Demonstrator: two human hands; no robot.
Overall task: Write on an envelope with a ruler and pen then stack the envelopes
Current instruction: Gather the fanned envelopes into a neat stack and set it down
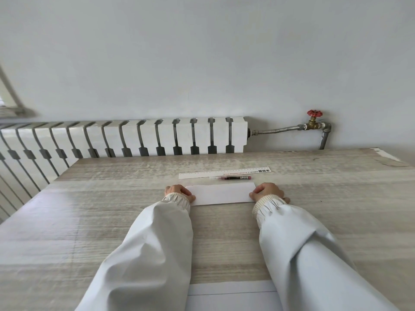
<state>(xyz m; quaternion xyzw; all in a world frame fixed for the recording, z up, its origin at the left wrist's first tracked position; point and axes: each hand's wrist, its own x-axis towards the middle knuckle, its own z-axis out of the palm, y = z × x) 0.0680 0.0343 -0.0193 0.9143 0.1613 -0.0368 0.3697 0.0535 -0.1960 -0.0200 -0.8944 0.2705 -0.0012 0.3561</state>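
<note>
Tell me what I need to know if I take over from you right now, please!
Left hand rests on the left end of the white envelope; right hand rests on its right end. Whether they grip or just press, I cannot tell. The envelope lies flat on the table. The ruler and pen lie just beyond it, untouched. More white sheets lie at the near edge. No writing shows yet. Left: rule, write, stack.

A white envelope [221, 193] lies flat on the wooden bench [89, 221], with the left hand [178, 192] on its left end and the right hand [268, 192] on its right end. Just beyond it lie a red pen [233, 178] and a white ruler [224, 172]. More envelopes [231, 296] sit at the near edge.
</note>
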